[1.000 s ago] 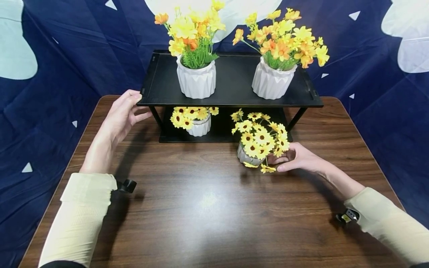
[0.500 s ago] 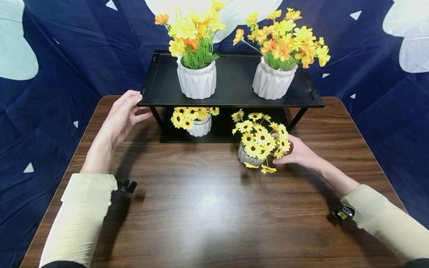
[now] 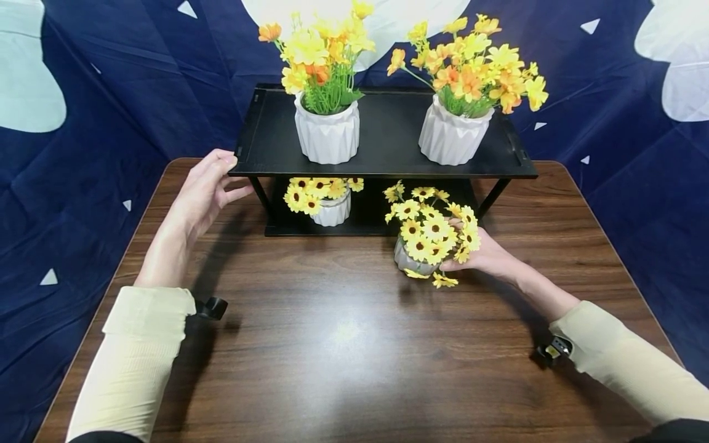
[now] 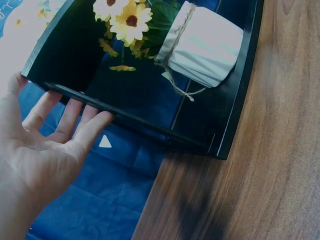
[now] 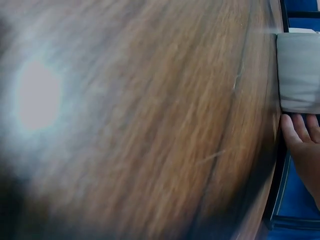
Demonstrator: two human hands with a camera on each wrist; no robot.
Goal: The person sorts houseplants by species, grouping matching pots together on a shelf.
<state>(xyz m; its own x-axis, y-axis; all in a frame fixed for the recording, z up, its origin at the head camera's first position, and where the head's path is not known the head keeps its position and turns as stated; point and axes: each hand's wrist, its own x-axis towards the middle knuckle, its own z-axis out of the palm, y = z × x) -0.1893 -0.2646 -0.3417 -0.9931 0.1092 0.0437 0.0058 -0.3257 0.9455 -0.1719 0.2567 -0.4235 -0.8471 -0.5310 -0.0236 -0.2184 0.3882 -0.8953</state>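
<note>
A black two-tier shelf [image 3: 382, 132] stands at the back of the table. My left hand [image 3: 196, 194] touches its front left corner, fingers straight and spread along the side frame in the left wrist view. My right hand [image 3: 480, 251] is beside a potted plant of yellow daisies [image 3: 434, 229], partly hidden by the blooms. In the head view its pale pot [image 3: 408, 255] appears in front of the lower tier. In the right wrist view straight fingers [image 5: 295, 127] reach the pot's side. Another daisy pot [image 3: 334, 210] stands left on the lower tier, twine tied round it.
On the top tier stand two white ribbed pots, a left one [image 3: 328, 132] and a right one [image 3: 453, 135], with yellow and orange flowers. A dark blue cloth [image 3: 127, 92] hangs behind. The brown wooden table [image 3: 310, 320] reflects a bright light.
My right hand has moved left, closer to the daisy pot, and its fingers now lie behind the blooms. The left hand and the shelf have stayed in place.
</note>
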